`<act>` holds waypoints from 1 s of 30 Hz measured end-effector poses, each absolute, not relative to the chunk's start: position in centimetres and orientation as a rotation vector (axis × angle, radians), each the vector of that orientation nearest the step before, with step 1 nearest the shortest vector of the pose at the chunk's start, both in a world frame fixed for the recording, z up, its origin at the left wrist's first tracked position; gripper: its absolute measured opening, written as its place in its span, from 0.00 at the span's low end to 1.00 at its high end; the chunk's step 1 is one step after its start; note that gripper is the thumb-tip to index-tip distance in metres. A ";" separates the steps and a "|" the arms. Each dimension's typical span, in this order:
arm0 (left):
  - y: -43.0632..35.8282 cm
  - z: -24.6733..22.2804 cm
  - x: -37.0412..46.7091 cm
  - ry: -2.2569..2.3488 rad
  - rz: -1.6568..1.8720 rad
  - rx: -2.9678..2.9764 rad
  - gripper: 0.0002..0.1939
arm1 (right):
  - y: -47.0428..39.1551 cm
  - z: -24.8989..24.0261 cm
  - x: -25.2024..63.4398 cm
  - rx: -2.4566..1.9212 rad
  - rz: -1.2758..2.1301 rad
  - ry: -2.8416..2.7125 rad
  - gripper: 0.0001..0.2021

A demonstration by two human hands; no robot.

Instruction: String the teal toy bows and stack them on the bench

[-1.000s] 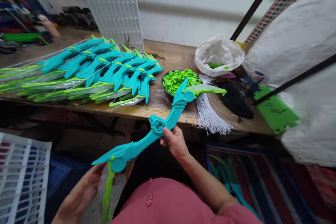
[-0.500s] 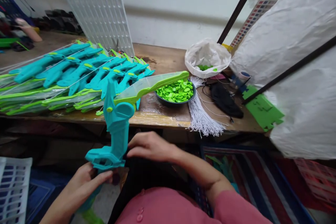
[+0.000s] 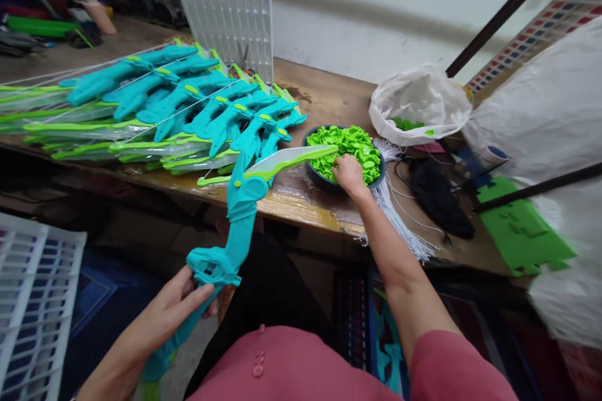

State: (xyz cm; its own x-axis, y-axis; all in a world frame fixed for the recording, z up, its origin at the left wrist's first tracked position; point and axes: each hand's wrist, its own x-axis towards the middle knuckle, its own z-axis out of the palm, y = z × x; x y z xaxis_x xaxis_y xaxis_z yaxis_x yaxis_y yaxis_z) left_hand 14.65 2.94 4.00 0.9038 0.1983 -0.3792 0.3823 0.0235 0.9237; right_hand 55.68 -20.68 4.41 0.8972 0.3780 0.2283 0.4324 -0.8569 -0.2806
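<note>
Workbench: a brown wooden bench runs along the wall, its front edge scuffed and shiny.
Bow in hand: a turquoise toy bow with a lime-green limb, held in front of the bench, its upper limb reaching over the front edge to the bowl.
Left hand: the left hand grips the bow just below its hollow middle section.
Right hand: the right hand is in the bowl, fingers curled down among the pieces; whether it pinches one, I cannot tell.
Bowl: a dark round bowl heaped with small lime-green plastic pieces.
Bench, left: a pile of strung toy bows, overlapping in a row; scissors behind them.
Bench, right: an open white plastic bag with more green pieces inside, a bundle of white cords hanging over the edge, a black cloth item and a green foam mat piece.
Wall side: white wall, with a translucent ribbed panel leaning upright.
Right side: white sheeting and dark slanted bars.
Floor level: a white lattice crate at left; turquoise parts lie below the bench at right.
</note>
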 end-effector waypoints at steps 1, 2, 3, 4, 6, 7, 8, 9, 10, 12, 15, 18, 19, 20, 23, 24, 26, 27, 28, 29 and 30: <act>2.9 3.9 14.6 0.469 -0.150 1.538 0.24 | -20.7 4.2 56.0 -2.710 -0.247 -0.591 0.03; 3.0 3.7 14.5 0.465 -0.152 1.521 0.23 | -20.8 4.0 56.3 -2.677 -0.261 -0.578 0.02; 3.0 3.6 14.4 0.456 -0.155 1.506 0.23 | -21.0 3.9 56.5 -2.637 -0.280 -0.562 0.02; 3.0 3.5 14.4 0.444 -0.160 1.495 0.22 | -21.2 3.9 56.7 -2.592 -0.305 -0.544 0.02; 2.8 3.4 14.5 0.418 -0.167 1.486 0.22 | -21.8 4.2 56.8 -2.481 -0.391 -0.500 0.03; 2.7 3.4 14.6 0.405 -0.168 1.488 0.22 | -22.1 4.5 56.6 -2.416 -0.451 -0.475 0.02; 2.6 3.5 14.7 0.394 -0.172 1.494 0.22 | -22.4 4.8 56.3 -2.346 -0.516 -0.450 0.02; 2.4 3.6 14.8 0.382 -0.177 1.502 0.21 | -22.8 5.3 55.7 -2.274 -0.581 -0.424 0.03; 2.3 3.7 14.9 0.370 -0.183 1.511 0.21 | -23.1 5.8 54.8 -2.204 -0.636 -0.404 0.03; 2.3 3.8 15.0 0.352 -0.208 1.524 0.21 | -23.5 6.8 52.3 -2.073 -0.715 -0.377 0.05; 2.5 3.6 14.5 0.355 -0.279 1.542 0.22 | -23.9 8.1 46.3 -1.813 -0.812 -0.369 0.04; 2.4 3.0 13.5 0.329 -0.390 1.581 0.21 | -23.9 8.5 38.4 -1.612 -0.779 -0.377 0.04; 2.3 2.8 13.2 0.312 -0.430 1.599 0.21 | -23.8 8.3 35.7 -1.637 -0.638 -0.397 0.06; 2.1 2.6 12.8 0.296 -0.473 1.616 0.20 | -23.7 8.0 33.3 -1.676 -0.430 -0.448 0.08; 1.4 1.8 12.1 0.261 -0.603 1.684 0.18 | -22.5 6.2 28.0 -1.730 0.315 -0.736 0.08; 1.1 1.6 12.0 0.254 -0.645 1.718 0.18 | -22.0 5.3 27.0 -1.705 0.509 -0.850 0.05; 0.7 1.1 11.7 0.246 -0.730 1.802 0.17 | -20.7 3.7 25.8 -1.630 0.757 -1.039 0.03; 0.5 0.9 11.6 0.243 -0.759 1.845 0.17 | -20.0 2.9 25.5 -1.602 0.818 -1.096 0.03; 0.4 0.8 11.5 0.238 -0.778 1.881 0.16 | -19.4 2.2 25.3 -1.589 0.851 -1.128 0.04; 0.3 0.6 11.4 0.232 -0.785 1.907 0.15 | -18.9 1.5 25.3 -1.589 0.873 -1.147 0.04; 0.3 0.5 11.4 0.222 -0.780 1.924 0.15 | -18.5 1.0 25.2 -1.601 0.889 -1.159 0.04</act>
State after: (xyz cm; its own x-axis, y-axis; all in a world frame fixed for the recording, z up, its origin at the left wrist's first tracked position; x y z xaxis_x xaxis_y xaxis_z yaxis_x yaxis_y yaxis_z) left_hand 11.35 0.33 0.52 0.7742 -0.1783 -0.6073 0.4716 -0.4773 0.7414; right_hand 25.19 -18.54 1.00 0.2904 0.9564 -0.0310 0.2775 -0.1152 -0.9538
